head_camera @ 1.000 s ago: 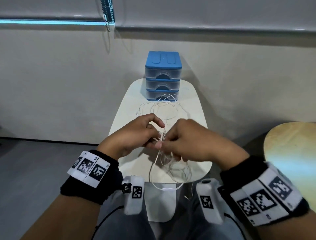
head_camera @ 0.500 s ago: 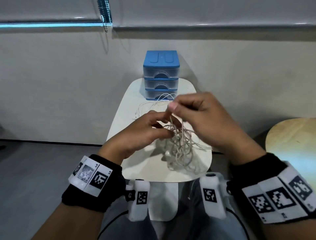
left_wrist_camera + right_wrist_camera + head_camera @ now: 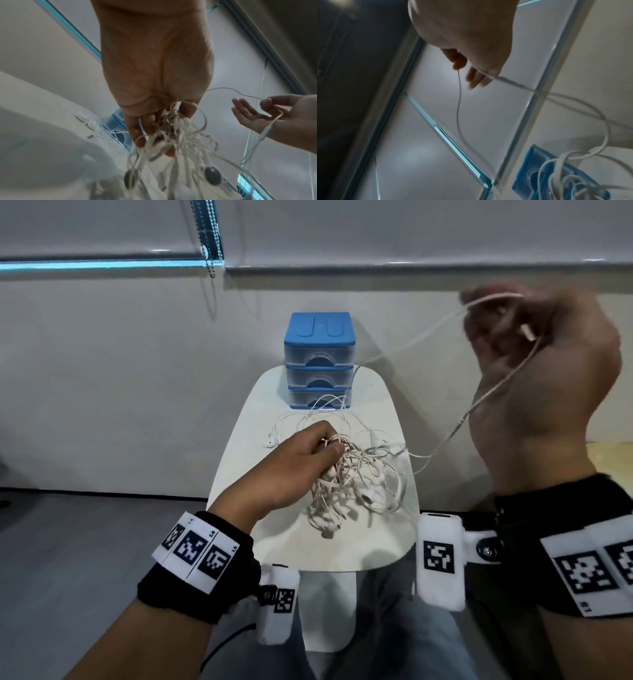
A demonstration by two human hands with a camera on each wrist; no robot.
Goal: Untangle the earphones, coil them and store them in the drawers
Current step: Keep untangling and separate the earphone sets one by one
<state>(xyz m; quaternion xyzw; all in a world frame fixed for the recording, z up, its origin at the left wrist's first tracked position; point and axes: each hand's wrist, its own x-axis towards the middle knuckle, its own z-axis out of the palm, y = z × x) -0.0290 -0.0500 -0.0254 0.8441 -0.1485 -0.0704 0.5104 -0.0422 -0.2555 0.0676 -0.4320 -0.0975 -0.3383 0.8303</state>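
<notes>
A tangled bundle of white earphones (image 3: 352, 477) hangs just above the small white table (image 3: 342, 553). My left hand (image 3: 308, 453) pinches the top of the tangle (image 3: 171, 129) between thumb and fingers. My right hand (image 3: 534, 344) is raised high at the right and pinches one earphone cable (image 3: 421, 333) that runs from the tangle; the same strand (image 3: 458, 97) shows in the right wrist view, held by my right hand (image 3: 471, 67), whose other fingers are spread. A blue three-drawer unit (image 3: 318, 361) stands at the table's far end, all drawers shut.
Another white earphone set (image 3: 308, 419) lies loose on the table in front of the drawers, its buds (image 3: 87, 120) near the left edge. A wall and a window blind with a bead chain (image 3: 209, 244) stand behind. A round wooden table edge (image 3: 609, 453) is at the right.
My right hand has risen from the tangle up and far to the right, drawing one cable out. My left hand stays holding the bundle, now lifted slightly and spread.
</notes>
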